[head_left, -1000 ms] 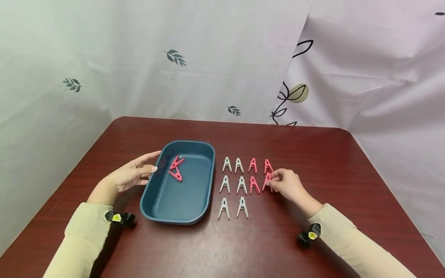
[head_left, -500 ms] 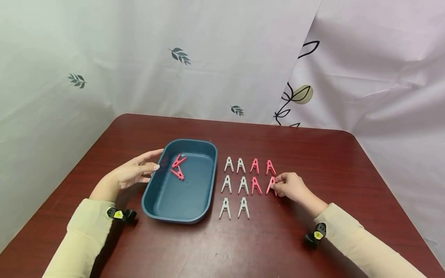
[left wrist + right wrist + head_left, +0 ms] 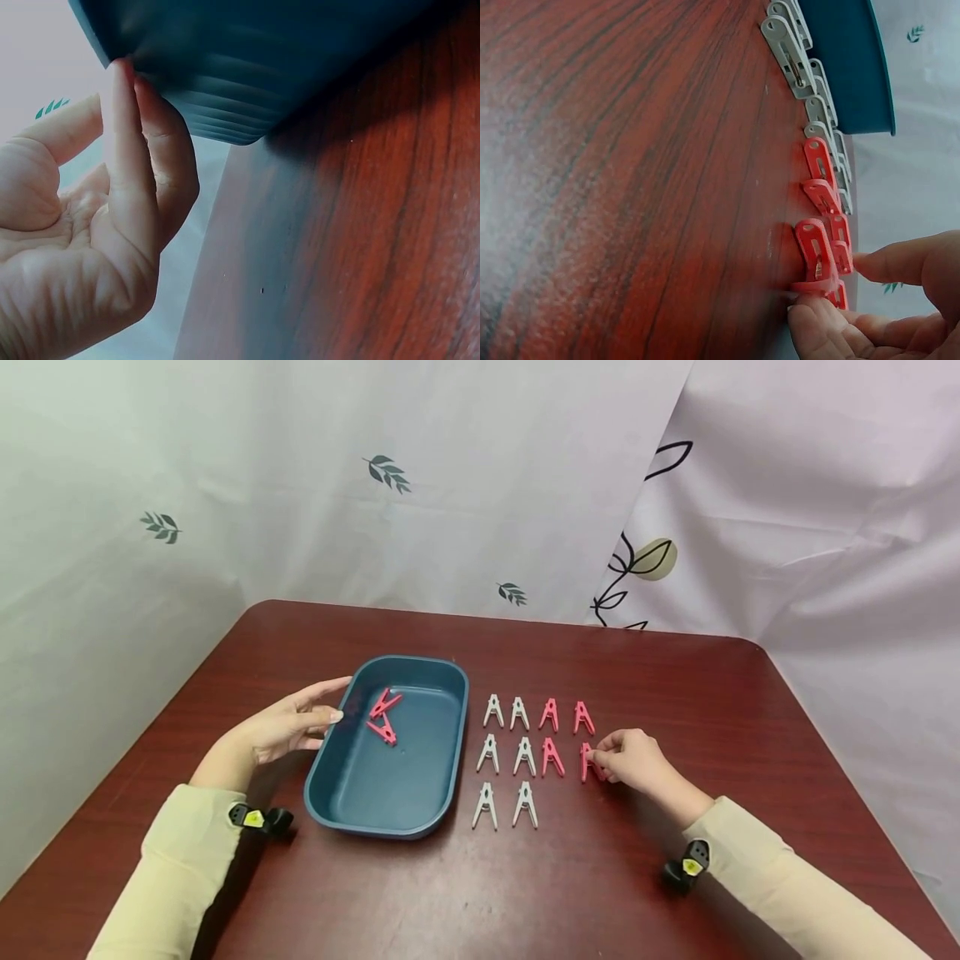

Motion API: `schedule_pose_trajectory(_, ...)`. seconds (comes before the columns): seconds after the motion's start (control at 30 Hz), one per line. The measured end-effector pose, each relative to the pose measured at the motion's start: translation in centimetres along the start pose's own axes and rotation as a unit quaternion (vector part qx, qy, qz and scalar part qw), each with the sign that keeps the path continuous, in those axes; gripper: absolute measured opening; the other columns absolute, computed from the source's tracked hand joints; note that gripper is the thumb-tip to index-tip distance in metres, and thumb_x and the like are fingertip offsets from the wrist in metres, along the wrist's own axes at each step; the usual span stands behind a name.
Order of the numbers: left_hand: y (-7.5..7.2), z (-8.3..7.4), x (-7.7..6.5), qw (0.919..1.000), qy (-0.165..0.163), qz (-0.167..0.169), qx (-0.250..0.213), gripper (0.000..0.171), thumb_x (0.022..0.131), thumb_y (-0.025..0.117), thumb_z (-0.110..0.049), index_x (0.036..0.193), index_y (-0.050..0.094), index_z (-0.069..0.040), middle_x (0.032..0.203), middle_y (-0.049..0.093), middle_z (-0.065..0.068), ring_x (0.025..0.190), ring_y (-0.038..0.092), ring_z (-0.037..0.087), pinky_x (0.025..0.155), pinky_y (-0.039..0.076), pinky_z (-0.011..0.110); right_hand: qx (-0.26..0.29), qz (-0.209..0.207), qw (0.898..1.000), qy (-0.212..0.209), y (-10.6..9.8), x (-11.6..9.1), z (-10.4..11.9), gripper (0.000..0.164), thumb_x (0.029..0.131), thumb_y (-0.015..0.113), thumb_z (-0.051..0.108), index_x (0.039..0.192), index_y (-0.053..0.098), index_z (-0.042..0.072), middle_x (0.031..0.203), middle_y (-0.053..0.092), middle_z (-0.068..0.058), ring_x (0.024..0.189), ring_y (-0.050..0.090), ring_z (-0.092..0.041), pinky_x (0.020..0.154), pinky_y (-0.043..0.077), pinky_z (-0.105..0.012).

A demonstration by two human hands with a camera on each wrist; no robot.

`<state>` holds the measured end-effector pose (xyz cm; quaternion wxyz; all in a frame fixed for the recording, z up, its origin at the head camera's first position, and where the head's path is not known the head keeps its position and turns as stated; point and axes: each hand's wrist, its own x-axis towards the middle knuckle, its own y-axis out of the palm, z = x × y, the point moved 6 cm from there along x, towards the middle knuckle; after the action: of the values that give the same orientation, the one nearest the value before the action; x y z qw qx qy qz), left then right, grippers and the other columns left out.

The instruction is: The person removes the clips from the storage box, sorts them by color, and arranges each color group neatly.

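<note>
My left hand [image 3: 288, 727] rests against the left side of a blue plastic bin [image 3: 330, 822], its fairly straight fingers touching the outer wall [image 3: 240, 97] and rim. Inside the bin lie two red clothespins [image 3: 384, 729]. Over at the right end of the rows, my right hand [image 3: 632, 758] pinches a red clothespin [image 3: 587, 763] by its legs, close down at the table. In the right wrist view, thumb and fingertips are at the lower end of that clothespin [image 3: 814, 247]. Three more red clothespins [image 3: 552, 757] lie beside it, to the left and behind.
Several pale grey clothespins [image 3: 489, 753] lie in two columns between the bin and the red ones. All are on a dark red wooden table [image 3: 480, 902]. A white cloth with leaf prints [image 3: 450, 485] hangs behind the table's far edge.
My right hand has shifted the pinched clothespin slightly right and towards me, and turned it so its legs point more to the right. The left hand stays at the bin.
</note>
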<state>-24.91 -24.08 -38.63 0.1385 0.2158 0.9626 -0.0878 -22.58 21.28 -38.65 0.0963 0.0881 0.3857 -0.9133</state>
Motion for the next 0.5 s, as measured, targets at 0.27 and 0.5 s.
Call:
schedule_pose_trajectory(0.27,0.09,0.01,-0.2,0.9999,-0.002,-0.002,-0.01,0.069,0.096,0.056,-0.016,0.153,0.016,-0.017,0.111,0.065,-0.002,0.096,0.067,0.018,0.083,0.056,0.04,0.012,0.01,1.0,-0.005,0.14,-0.05,0.06,0.021,0.086,0.066,0.011,0.092,0.064,-0.01,0.068,0.067,-0.008,0.058,0.064,-0.011,0.055,0.056,-0.028)
schedule_pose_trajectory(0.5,0.02,0.03,-0.15,1.0,-0.003,-0.008,0.004,0.069,0.096,0.057,-0.019,0.153,0.017,-0.018,0.118,0.062,-0.001,0.098,0.066,0.018,0.084,0.056,0.04,-0.027,-0.013,0.999,-0.025,-0.33,0.06,0.58,0.023,0.087,0.065,0.013,0.094,0.064,-0.009,0.073,0.067,-0.009,0.057,0.06,-0.01,0.053,0.053,-0.025)
